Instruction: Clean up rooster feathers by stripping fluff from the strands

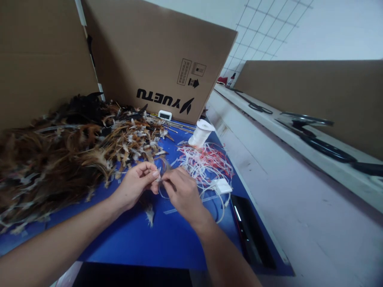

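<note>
My left hand (138, 183) and my right hand (183, 191) meet over the blue table (143, 243). The left thumb and fingers pinch the pale, fluffy base of a feather (158, 173). Against that same spot, the right fingertips are closed, though what they grip is too small to make out. A thin clear strand loops below the fingertips. One loose feather (150, 215) with a whitish tip hangs or lies under my left hand; I cannot tell which. Left of the hands spreads a large heap of brown, black and cream feathers (98, 155).
A white spool (201, 133) stands behind a tangle of red and white strips (206, 159). Nearby are a white charger (222, 185) with its cable and a dark phone-like slab (251, 231). Cardboard panels (158, 52) wall the back. Scissors (260, 108) lie on the right ledge.
</note>
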Demonstrator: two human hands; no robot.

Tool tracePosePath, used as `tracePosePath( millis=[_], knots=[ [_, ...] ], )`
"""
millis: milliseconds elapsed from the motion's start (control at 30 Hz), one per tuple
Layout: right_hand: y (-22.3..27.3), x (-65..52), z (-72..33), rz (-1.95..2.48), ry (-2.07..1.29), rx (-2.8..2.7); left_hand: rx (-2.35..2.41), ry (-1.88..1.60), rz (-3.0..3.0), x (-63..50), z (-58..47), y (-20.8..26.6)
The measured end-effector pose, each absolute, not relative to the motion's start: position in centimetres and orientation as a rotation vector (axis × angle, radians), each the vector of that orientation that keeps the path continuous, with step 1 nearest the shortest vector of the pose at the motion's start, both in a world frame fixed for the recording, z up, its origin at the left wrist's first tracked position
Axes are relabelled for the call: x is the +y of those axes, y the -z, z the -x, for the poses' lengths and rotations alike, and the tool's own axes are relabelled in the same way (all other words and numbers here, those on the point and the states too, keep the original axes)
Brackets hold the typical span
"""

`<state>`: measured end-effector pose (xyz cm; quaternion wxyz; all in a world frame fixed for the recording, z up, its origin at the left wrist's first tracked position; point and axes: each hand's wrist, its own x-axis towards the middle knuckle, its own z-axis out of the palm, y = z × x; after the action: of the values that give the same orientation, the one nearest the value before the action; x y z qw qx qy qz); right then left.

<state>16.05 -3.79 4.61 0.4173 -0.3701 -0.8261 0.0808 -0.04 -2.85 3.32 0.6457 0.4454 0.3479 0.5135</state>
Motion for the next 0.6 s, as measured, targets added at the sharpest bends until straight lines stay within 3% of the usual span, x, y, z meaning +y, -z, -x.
tracePosePath(
  millis=[300, 600],
  knots=[
    [-4.86, -4.02, -15.36, 1.084, -1.041, -1.638, 0.835, -1.199, -1.210, -2.94, 0.25, -2.63],
    [-4.99, -3.70, -15.36, 1.071, -1.252, -1.466, 0.838, -1.188, -1.331, -3.00, 0.24, -2.61]
  ],
)
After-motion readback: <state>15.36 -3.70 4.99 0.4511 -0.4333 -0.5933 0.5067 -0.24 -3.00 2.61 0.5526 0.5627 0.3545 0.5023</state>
